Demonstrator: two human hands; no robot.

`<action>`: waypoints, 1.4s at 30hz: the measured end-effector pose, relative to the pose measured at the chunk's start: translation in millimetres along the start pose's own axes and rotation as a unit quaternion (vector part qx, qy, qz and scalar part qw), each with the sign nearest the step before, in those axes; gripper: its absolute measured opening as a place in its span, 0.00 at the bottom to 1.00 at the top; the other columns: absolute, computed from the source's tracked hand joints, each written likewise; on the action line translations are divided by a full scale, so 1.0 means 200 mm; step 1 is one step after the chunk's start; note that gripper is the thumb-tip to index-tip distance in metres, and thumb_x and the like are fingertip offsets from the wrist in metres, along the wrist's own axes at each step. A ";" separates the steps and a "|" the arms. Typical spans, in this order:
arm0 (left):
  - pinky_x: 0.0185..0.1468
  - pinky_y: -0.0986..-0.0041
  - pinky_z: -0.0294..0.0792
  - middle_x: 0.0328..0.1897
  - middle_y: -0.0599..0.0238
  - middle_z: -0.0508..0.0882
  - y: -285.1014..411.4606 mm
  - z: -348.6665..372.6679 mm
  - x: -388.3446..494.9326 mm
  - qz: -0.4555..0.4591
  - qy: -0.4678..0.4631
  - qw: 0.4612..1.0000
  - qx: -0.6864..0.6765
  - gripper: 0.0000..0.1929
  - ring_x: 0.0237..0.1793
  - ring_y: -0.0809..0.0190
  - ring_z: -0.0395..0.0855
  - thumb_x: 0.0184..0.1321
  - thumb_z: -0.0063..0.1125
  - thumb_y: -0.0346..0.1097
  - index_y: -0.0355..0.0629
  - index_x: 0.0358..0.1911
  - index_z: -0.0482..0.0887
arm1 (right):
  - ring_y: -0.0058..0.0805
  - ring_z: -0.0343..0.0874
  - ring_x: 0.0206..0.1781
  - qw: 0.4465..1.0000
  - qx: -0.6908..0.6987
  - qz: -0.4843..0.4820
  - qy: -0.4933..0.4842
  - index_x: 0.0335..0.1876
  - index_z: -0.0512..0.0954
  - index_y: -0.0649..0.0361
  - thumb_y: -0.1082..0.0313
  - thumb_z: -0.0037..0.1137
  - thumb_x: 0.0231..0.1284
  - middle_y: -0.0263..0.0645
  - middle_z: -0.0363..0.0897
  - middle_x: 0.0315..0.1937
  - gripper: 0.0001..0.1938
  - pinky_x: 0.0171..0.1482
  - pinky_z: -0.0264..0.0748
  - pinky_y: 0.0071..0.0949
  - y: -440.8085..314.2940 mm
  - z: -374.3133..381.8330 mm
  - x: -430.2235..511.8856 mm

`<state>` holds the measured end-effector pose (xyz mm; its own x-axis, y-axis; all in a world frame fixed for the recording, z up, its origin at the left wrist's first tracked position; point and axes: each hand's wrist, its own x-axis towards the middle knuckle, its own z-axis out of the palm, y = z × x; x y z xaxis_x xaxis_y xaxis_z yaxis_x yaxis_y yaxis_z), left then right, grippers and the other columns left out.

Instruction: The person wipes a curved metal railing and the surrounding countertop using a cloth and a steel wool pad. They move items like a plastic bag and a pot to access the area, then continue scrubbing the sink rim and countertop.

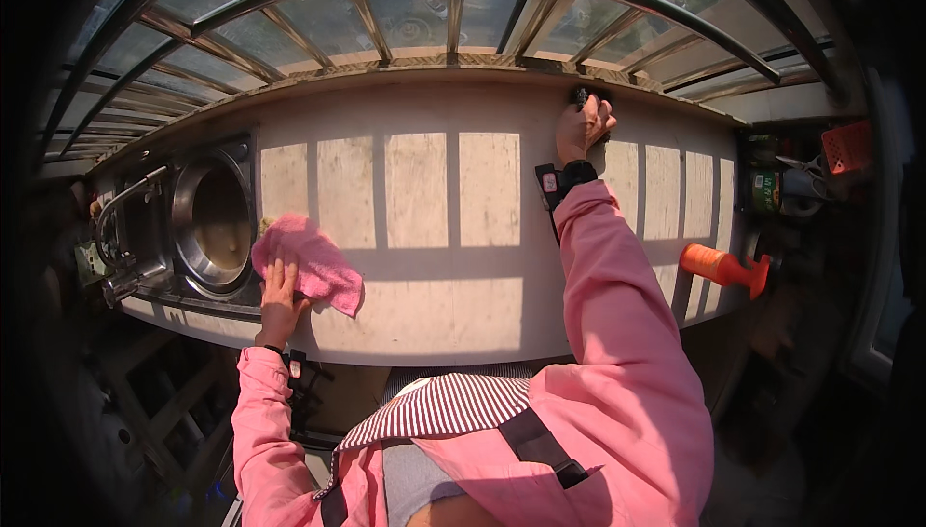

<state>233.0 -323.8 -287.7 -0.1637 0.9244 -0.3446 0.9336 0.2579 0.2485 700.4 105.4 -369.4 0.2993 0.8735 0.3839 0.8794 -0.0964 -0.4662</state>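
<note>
My left hand (281, 299) lies with its fingers extended on a crumpled pink cloth (315, 259), beside the sink. The cloth rests on the pale countertop (416, 303). A small yellowish thing, perhaps a sponge (265, 225), peeks out at the cloth's upper left. Far out at the back edge of the counter, my right hand (584, 125) is closed around a small dark object (581, 97), mostly covered by my fingers. What that object is cannot be made out; it looks like a scrubber.
At left is a steel sink basin (221, 216) with a curved faucet (119, 205). An orange spray bottle (712, 264) lies toward the right end. Scissors (803, 164), a green container (765, 191) and a red basket (846, 147) sit beyond it. Metal window bars (456, 17) rise behind the counter.
</note>
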 end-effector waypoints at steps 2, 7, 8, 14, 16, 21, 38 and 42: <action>0.72 0.40 0.56 0.79 0.50 0.58 -0.01 0.00 0.00 0.007 0.010 1.000 0.000 0.47 0.78 0.42 0.53 0.44 0.77 0.34 0.52 0.72 0.65 | 0.54 0.67 0.54 0.999 0.040 -0.016 -0.017 0.43 0.74 0.61 0.74 0.59 0.49 0.51 0.71 0.49 0.13 0.58 0.65 0.49 -0.35 0.06 -0.20; 0.70 0.37 0.58 0.79 0.53 0.59 -0.02 0.01 0.00 -0.007 -0.002 1.000 -0.006 0.48 0.78 0.42 0.54 0.45 0.77 0.35 0.55 0.73 0.64 | 0.54 0.63 0.57 0.956 0.164 -0.158 -0.182 0.50 0.74 0.57 0.81 0.58 0.42 0.48 0.67 0.55 0.23 0.62 0.66 0.46 -1.04 0.14 -0.61; 0.69 0.36 0.59 0.79 0.53 0.59 -0.02 0.01 0.00 -0.006 0.000 1.000 -0.009 0.48 0.78 0.42 0.54 0.45 0.77 0.36 0.56 0.73 0.64 | 0.50 0.65 0.61 0.927 0.245 -0.152 -0.239 0.50 0.77 0.57 0.78 0.59 0.44 0.46 0.71 0.55 0.22 0.63 0.66 0.43 -1.13 0.16 -0.65; 0.64 0.26 0.60 0.80 0.59 0.57 -0.01 -0.04 0.00 0.001 -0.011 1.000 -0.026 0.48 0.78 0.44 0.54 0.48 0.75 0.40 0.61 0.74 0.61 | 0.40 0.77 0.54 0.943 0.297 -0.119 -0.095 0.52 0.83 0.51 0.76 0.65 0.50 0.37 0.82 0.50 0.21 0.60 0.72 0.33 -0.82 -0.04 -0.46; 0.63 0.25 0.60 0.81 0.65 0.56 -0.01 -0.06 0.00 0.005 -0.010 0.999 -0.032 0.48 0.79 0.47 0.52 0.46 0.74 0.42 0.62 0.74 0.61 | 0.40 0.80 0.51 0.986 0.163 -0.020 -0.019 0.53 0.83 0.54 0.74 0.67 0.51 0.43 0.81 0.52 0.20 0.57 0.76 0.37 -0.54 -0.15 -0.35; 0.60 0.21 0.60 0.82 0.70 0.54 -0.04 -0.11 0.01 0.043 0.030 0.998 -0.034 0.48 0.80 0.53 0.50 0.44 0.74 0.46 0.61 0.74 0.63 | 0.50 0.74 0.54 0.992 0.049 -0.072 -0.095 0.56 0.81 0.50 0.66 0.64 0.56 0.46 0.76 0.53 0.20 0.58 0.71 0.45 -0.74 0.08 -0.60; 0.57 0.14 0.51 0.79 0.67 0.59 -0.21 0.10 0.02 0.136 0.063 0.988 -0.040 0.48 0.76 0.48 0.56 0.48 0.70 0.49 0.57 0.76 0.59 | 0.44 0.80 0.56 0.986 0.050 -0.115 -0.110 0.52 0.84 0.53 0.77 0.57 0.52 0.44 0.82 0.51 0.19 0.61 0.74 0.37 -1.56 0.09 -0.93; 0.58 0.14 0.50 0.79 0.67 0.59 -0.21 0.10 0.02 0.135 0.095 0.986 -0.028 0.48 0.76 0.48 0.56 0.49 0.70 0.50 0.56 0.76 0.59 | 0.44 0.69 0.64 0.989 -0.055 0.011 -0.135 0.66 0.75 0.47 0.69 0.58 0.58 0.43 0.71 0.63 0.26 0.68 0.60 0.40 -1.43 0.14 -1.06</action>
<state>200.3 -336.6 -317.2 0.0272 0.9961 -0.0843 0.9333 0.0049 0.3590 374.3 -38.9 -340.4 0.2221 0.9647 0.1416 0.9134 -0.1551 -0.3763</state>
